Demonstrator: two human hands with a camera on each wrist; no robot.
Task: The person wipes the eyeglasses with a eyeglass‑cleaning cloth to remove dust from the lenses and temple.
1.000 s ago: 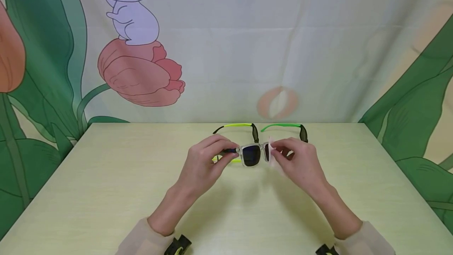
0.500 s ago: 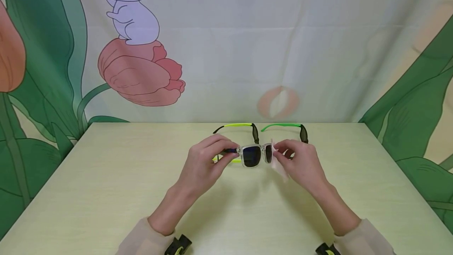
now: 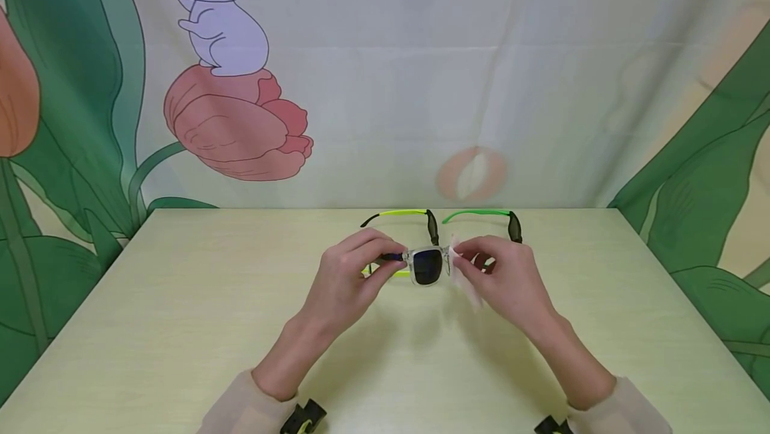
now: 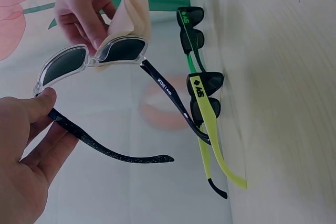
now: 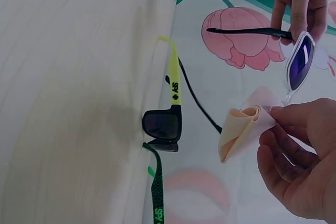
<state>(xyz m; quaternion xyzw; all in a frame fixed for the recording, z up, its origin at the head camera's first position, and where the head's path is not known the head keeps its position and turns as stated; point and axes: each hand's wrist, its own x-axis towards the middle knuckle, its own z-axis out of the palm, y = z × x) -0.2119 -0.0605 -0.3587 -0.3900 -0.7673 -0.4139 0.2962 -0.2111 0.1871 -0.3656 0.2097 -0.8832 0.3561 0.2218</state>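
A pair of clear-framed sunglasses (image 3: 428, 267) with dark lenses and black temples is held up above the table. My left hand (image 3: 351, 273) pinches it by the hinge end of one temple, thumb against the frame corner in the left wrist view. My right hand (image 3: 505, 277) pinches a pale pink cleaning cloth (image 4: 131, 17) and presses it against the other lens. In the right wrist view the cloth (image 5: 244, 127) hangs folded from the thumb and fingers and hides most of that lens.
Behind the hands, sunglasses with yellow temples (image 4: 207, 111) and sunglasses with green temples (image 4: 191, 35) stand side by side on the pale table (image 3: 180, 327). A printed curtain (image 3: 373, 86) hangs right behind the table's far edge.
My right hand with the cloth shifts slightly right, uncovering part of the far lens, then comes back left over it. The left hand and the sunglasses stay nearly still.
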